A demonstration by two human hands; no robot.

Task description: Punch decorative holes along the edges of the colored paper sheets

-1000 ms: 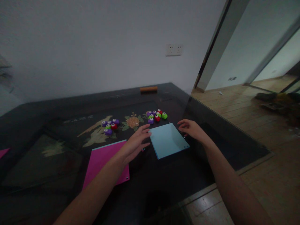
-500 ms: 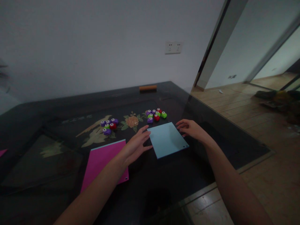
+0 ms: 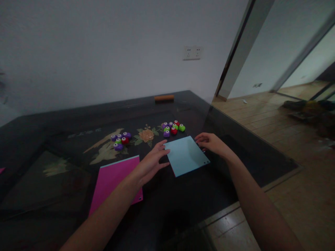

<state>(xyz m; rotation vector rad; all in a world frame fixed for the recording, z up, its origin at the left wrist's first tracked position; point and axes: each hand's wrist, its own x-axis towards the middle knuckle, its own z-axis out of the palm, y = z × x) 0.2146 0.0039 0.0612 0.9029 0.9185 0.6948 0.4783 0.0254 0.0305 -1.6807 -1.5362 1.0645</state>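
Flanking sheet: both hands sit at the edges of one light blue sheet (image 3: 186,156), lying flat on the dark glass table (image 3: 65,115).
Containers: none seen; everything lies loose on the tabletop.
Left hand: left hand (image 3: 150,161) open, fingers stretched, tips touching the blue sheet's left edge; forearm comes in from bottom left, crossing the pink sheet.
Right hand: right hand (image 3: 213,144) loosely curled, fingertips at the sheet's right far corner; pinch or mere touch, cannot tell.
Pink sheet: one pink sheet (image 3: 112,183), flat, left of the blue one, apart from it.
Punches left: left cluster of small punches (image 3: 120,139), about seven, purple, green, red.
Punches right: right cluster (image 3: 172,127), about eight, just beyond the blue sheet.
Far edge: one orange-brown bar (image 3: 164,98) by the wall.
Wall: one double socket (image 3: 192,52).
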